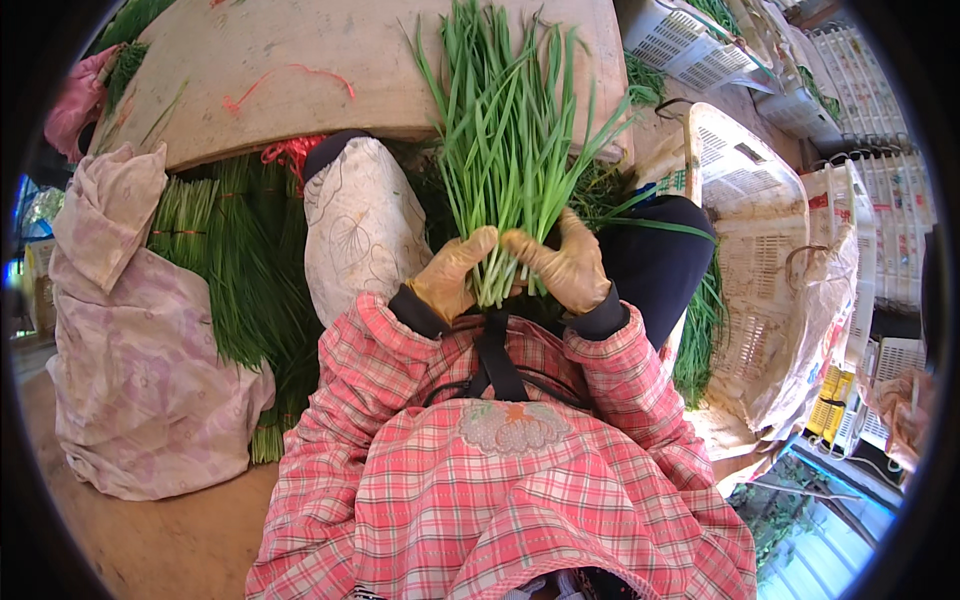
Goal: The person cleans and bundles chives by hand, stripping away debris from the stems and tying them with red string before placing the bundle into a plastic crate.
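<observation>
A loose bunch of garlic chives (510, 140) stands between my hands, its pale cut ends toward me and its green leaves fanned out over the board's near edge. My left hand (452, 272), in a yellowish glove, closes round the left side of the stalks near their base. From the right, my right hand (565, 262), gloved alike, grips the same stalks, its thumb across their front. The fingers behind the bunch are mostly hidden. A few leaves stray to the right over my dark-clad knee.
A wooden board (270, 100) lies ahead, with a red tie string (290, 75) on it. Tied chive bundles (240, 260) are stacked at my left, partly under a pale cloth (150, 350). White plastic crates (745, 180) stand on the right, with more greens beside my leg.
</observation>
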`<state>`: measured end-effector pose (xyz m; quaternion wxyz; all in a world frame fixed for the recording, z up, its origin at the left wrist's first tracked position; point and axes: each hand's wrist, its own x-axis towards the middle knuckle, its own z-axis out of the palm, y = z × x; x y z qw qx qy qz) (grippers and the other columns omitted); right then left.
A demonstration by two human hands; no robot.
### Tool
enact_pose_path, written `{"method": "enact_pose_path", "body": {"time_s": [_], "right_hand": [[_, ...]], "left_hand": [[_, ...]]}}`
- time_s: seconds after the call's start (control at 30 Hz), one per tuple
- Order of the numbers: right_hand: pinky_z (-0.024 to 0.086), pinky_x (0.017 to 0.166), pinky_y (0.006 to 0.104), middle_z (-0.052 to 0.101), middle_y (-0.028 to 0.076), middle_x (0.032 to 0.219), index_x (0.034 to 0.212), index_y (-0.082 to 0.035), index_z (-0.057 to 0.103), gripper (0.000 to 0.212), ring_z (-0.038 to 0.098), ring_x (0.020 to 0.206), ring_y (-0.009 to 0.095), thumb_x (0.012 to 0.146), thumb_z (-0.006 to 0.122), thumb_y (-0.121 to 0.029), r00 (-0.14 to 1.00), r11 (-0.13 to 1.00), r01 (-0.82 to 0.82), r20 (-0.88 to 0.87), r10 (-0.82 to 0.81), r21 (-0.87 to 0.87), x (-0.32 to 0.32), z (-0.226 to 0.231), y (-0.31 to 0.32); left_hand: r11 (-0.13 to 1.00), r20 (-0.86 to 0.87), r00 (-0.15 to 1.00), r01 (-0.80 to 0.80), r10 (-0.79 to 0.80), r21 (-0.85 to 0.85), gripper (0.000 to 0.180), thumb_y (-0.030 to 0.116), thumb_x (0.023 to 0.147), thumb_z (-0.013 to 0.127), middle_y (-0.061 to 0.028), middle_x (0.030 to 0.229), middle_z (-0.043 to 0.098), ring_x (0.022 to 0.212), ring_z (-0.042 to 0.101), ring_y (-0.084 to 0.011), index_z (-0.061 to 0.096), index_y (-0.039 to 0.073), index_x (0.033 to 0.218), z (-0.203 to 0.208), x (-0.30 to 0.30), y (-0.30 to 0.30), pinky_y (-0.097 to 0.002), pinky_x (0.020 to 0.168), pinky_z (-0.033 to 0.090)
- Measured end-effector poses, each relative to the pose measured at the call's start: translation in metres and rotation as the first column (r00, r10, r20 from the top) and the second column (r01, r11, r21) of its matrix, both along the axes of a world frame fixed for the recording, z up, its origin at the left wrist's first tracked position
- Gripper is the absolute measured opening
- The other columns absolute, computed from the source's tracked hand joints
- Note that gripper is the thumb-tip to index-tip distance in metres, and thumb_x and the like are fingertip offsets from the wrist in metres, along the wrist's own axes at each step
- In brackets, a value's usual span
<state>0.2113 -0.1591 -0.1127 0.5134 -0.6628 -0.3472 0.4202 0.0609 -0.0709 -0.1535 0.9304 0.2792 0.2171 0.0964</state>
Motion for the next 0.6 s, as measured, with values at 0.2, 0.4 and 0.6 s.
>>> {"method": "enact_pose_path", "body": {"time_s": [0.2, 0.4, 0.6], "right_hand": [[0.047, 0.077, 0.0403, 0.062, 0.02, 0.097, 0.107, 0.006, 0.055, 0.033, 0.06, 0.084, 0.033, 0.092, 0.052, -0.023, 0.919, 0.997, 0.062, 0.387, -0.075, 0.046, -0.014, -0.008, -0.005], [0.044, 0.076, 0.041, 0.06, 0.019, 0.098, 0.109, 0.004, 0.056, 0.033, 0.056, 0.087, 0.033, 0.09, 0.053, -0.023, 0.408, 0.958, -0.267, 0.913, 0.016, 0.103, 0.006, 0.006, 0.016], [0.046, 0.073, 0.0278, 0.06, 0.009, 0.103, 0.129, 0.002, 0.044, 0.05, 0.056, 0.095, 0.016, 0.094, 0.052, -0.034, 0.963, 0.987, -0.101, -0.235, 0.128, 0.125, -0.008, -0.001, -0.006]], "left_hand": [[0.998, 0.052, 0.998, 0.03, -0.027, -0.062, 0.057, 0.045, 0.088, 0.057, -0.0098, 0.111, 0.06, 0.097, 0.061, -0.0223, 0.046, 0.005, 0.127, -0.012, 0.006, 0.002, -0.0395, 0.086, 0.05], [0.994, 0.142, 0.989, -0.015, 0.03, -0.105, 0.038, 0.024, 0.085, 0.065, -0.007, 0.095, 0.064, 0.078, 0.063, -0.0184, 0.056, 0.0, 0.113, 0.001, 0.014, 0.012, -0.0311, 0.071, 0.054], [0.959, 0.42, 0.899, 0.0, 0.124, -0.284, 0.059, 0.023, 0.088, 0.061, -0.0036, 0.084, 0.056, 0.076, 0.057, -0.0152, 0.036, -0.011, 0.129, 0.013, 0.031, 0.029, -0.0314, 0.071, 0.05]]}}
